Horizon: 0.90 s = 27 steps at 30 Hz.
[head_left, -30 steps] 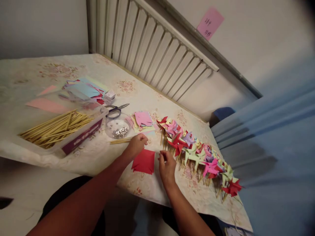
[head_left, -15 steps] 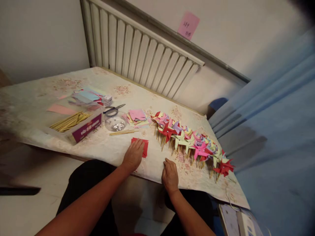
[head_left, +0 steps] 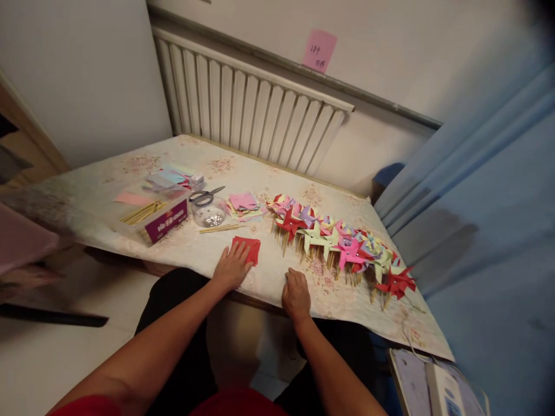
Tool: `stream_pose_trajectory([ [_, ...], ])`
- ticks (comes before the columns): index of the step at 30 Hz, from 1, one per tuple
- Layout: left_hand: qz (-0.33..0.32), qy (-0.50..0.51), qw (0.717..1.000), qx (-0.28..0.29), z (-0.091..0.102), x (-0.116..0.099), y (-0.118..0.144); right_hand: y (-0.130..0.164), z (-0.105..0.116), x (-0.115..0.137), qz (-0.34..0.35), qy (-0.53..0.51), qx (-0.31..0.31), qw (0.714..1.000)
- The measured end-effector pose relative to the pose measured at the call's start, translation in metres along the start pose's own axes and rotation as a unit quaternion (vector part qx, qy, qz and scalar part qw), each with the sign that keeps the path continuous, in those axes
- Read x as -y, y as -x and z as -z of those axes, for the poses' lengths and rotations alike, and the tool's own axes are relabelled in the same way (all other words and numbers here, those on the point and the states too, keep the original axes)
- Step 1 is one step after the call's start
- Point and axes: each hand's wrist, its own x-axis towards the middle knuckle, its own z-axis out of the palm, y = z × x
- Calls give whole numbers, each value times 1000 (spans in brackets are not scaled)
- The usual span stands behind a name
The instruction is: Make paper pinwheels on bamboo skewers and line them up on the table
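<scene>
While the left hand (head_left: 232,267) lies flat with its fingers spread on the red paper square (head_left: 248,248) near the front edge of the worktop (head_left: 87,196), the right hand (head_left: 295,293) rests beside it – loosely curled, gripping nothing. The square pokes out past the left fingertips toward the far edge, so the left hand is clearly nearer. A row of pinwheels (head_left: 342,241) runs toward the right edge.

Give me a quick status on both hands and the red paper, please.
Left hand flat on red paper, pressing it to table. Right hand resting on table edge, empty. Pinwheels lined up beside right hand, apart.
</scene>
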Motion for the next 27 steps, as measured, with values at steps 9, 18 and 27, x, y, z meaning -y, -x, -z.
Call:
stream_pose_trajectory([
  [9,42,-12,997,-67,15,-16,-4,2,-8,-2,10,31,0,999],
  [18,39,-49,998,-14,-16,-19,-51,4,-12,-4,23,55,-11,998],
  [27,24,-75,997,-17,-22,-14,-49,3,-11,-1,15,52,-2,999],
])
